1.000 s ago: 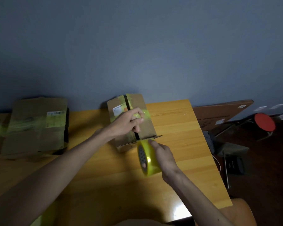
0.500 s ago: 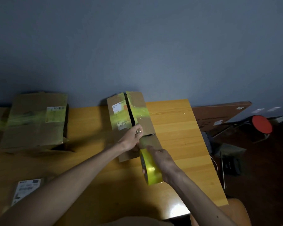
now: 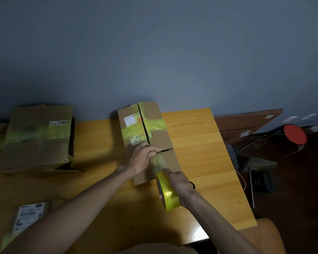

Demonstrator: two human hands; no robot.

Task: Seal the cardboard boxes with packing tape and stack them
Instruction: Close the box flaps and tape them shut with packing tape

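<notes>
**Head view: entry**

- Item: cardboard box (image 3: pixel 145 136), on the table (image 3: pixel 200 153), centre, its far end near the wall.
- Long axis: runs away from the person, with the far end leaning a little to the left. The dark centre seam between the top flaps follows that axis. An old yellow-green band of tape crosses it. The near end face is turned toward the camera.
- Tape roll (image 3: pixel 167 193): stands on edge in front of the near face, just above the table. A taut tape strip (image 3: pixel 159 163) leads from it up to the near top edge of the box, roughly in line with the seam.
- Left hand (image 3: pixel 143 158): on the box at that edge, bent fingers on the strip's free end. Whether it pinches or only presses is not clear.
- Right hand (image 3: pixel 180 182): wrapped over the roll, gripping it. The two hands are near each other, joined by the strip.
- Also present: a second box (image 3: pixel 39 136) at far left, and a flat labelled parcel (image 3: pixel 28 215) at lower left.

**Risks, as judged**

- The strip may wander off the seam, because the roll sits slightly right of the seam line.
- The anchored end may lift if the pull outruns the left hand's pressure.
- The box may slide toward the person, as only that one hand steadies it.
- Slack would let the strip fold and stick to itself.
- The flaps may be taped with the gap open.
</notes>
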